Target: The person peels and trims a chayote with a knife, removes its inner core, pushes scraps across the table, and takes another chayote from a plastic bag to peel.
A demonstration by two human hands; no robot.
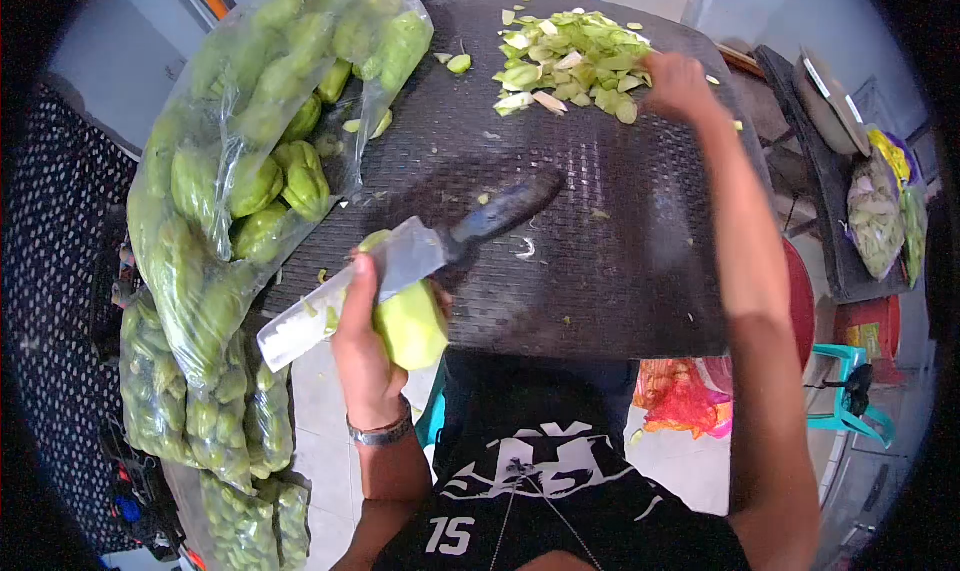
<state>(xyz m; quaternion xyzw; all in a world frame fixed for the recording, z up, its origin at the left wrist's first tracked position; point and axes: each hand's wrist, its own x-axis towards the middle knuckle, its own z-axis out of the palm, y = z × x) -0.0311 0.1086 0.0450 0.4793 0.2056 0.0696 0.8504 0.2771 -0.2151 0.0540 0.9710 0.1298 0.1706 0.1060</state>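
Note:
My left hand (365,356) is closed around a pale green, peeled chayote (412,326). The same hand keeps a wide-bladed knife (415,256) against it, thumb on the blade, with the dark handle pointing up and to the right over the table. At the far right of the tabletop, my right hand (677,86) touches the edge of a heap of green peelings and slices (575,61). Its fingers look curled, and whatever they may hold is hidden. Unpeeled chayotes (305,179) show through the opening of a big clear plastic bag (215,161) on the left.
The dark woven-pattern table (620,271) has loose scraps (459,63) on it. More filled bags (190,401) hang or stand at the lower left. A teal stool (850,391), a red net bag (680,396) and a dark bench (840,201) with bagged vegetables are to the right.

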